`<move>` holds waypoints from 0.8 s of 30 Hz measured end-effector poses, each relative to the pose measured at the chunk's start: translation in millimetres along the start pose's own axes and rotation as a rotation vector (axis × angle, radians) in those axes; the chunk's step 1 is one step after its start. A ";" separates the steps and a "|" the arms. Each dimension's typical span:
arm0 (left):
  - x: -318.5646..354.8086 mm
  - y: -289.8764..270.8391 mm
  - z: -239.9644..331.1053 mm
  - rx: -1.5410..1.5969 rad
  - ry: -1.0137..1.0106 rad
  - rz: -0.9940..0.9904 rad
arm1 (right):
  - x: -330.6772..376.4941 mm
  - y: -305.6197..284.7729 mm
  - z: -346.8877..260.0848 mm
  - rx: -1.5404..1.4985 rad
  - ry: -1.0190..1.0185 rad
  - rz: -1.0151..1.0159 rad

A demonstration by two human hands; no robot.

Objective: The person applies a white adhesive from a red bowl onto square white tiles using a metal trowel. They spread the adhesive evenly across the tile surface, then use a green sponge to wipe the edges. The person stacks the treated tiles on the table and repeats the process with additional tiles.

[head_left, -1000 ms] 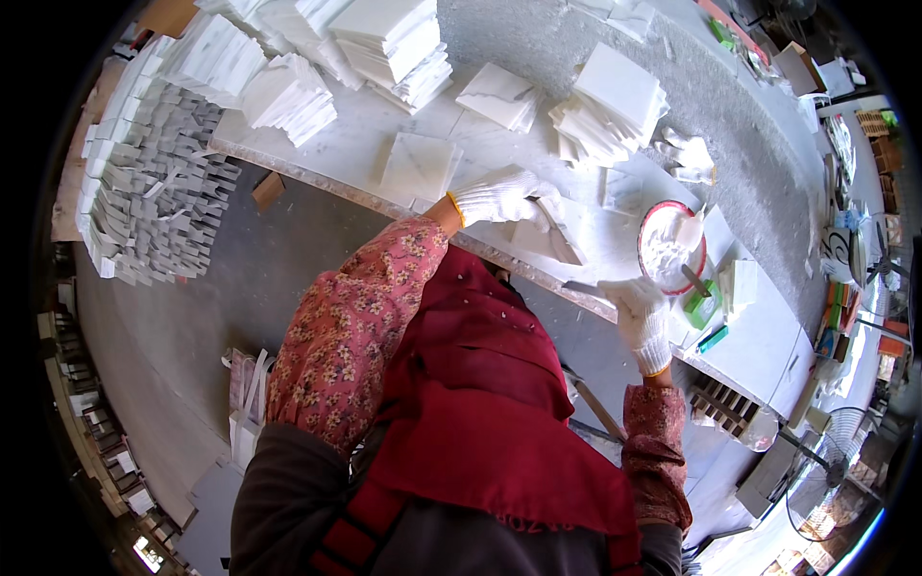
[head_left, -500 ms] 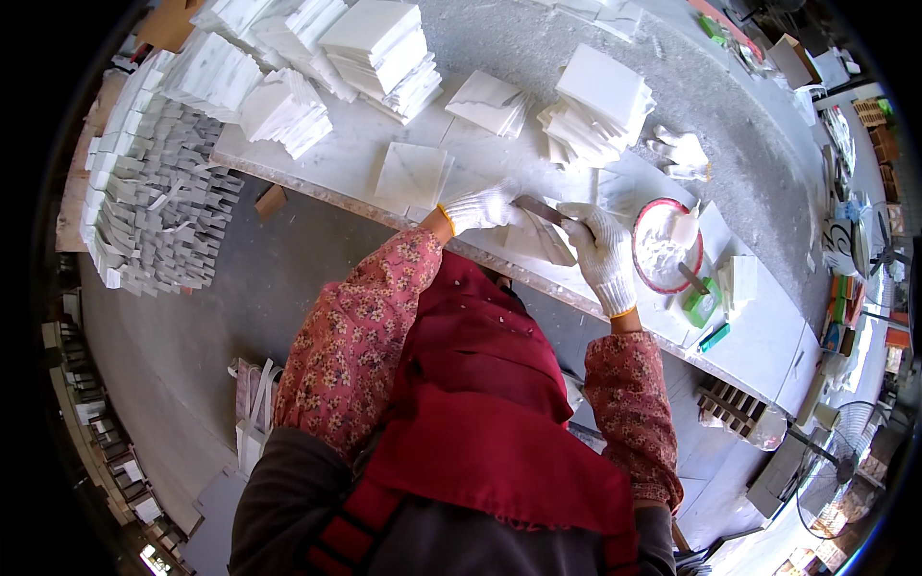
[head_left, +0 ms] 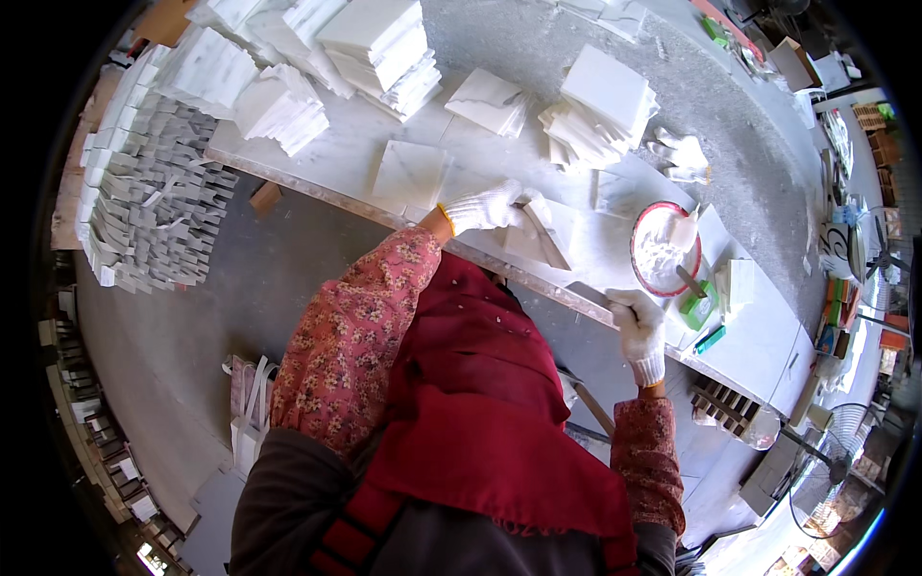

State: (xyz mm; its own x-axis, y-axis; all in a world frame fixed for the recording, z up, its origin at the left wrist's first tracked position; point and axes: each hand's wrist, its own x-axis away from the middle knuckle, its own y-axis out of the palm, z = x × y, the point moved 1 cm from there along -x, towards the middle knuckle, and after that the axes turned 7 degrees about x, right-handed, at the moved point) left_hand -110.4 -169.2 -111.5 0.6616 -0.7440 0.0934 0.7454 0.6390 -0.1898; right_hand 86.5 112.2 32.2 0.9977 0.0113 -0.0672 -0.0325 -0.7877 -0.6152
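Observation:
My left hand point(head_left: 490, 208), in a white knitted glove, grips a white marble tile point(head_left: 547, 235) by its left end. The tile is tilted with its narrow edge up, over the near side of the work table point(head_left: 317, 182). My right hand point(head_left: 638, 328), gloved too, is closed around a putty knife point(head_left: 588, 294) at the table's front edge, apart from the tile. The knife's blade points left; its handle is mostly hidden in my fist. Beyond that hand stands a red-rimmed bowl point(head_left: 634, 248) of white paste, with a white scraper point(head_left: 685, 230) in it.
A green box point(head_left: 699, 305) and a teal cutter point(head_left: 710, 340) lie right of my right hand. A flat tile point(head_left: 411, 171) lies left of my left hand. Tile stacks point(head_left: 603, 91) and spare gloves point(head_left: 680, 154) are farther back. Cut strips point(head_left: 163, 211) are piled at left.
My right hand has moved away from the tile, toward me and to the right, taking the putty knife with it. My left hand stays in place with the tile.

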 end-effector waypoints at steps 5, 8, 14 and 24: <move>5.4 -1.4 65.5 -0.013 -0.106 -0.001 | 18.1 -29.8 16.6 0.130 0.433 0.377; 10.7 -2.5 64.2 -0.056 -0.101 0.024 | 10.9 -31.7 71.5 0.403 0.365 0.441; 36.7 20.3 113.4 0.098 0.014 0.137 | -7.3 -15.1 33.1 1.033 0.183 0.584; 59.7 108.6 215.6 -0.820 0.736 0.289 | 5.1 46.5 -47.8 -1.505 0.778 0.249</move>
State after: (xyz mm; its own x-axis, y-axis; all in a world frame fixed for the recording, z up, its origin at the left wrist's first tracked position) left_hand 27.6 -102.2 84.1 0.3895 -0.6966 -0.6025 0.1157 0.6860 -0.7184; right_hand 92.9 46.2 40.8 0.7843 -0.1126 0.6101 -0.5536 -0.5708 0.6063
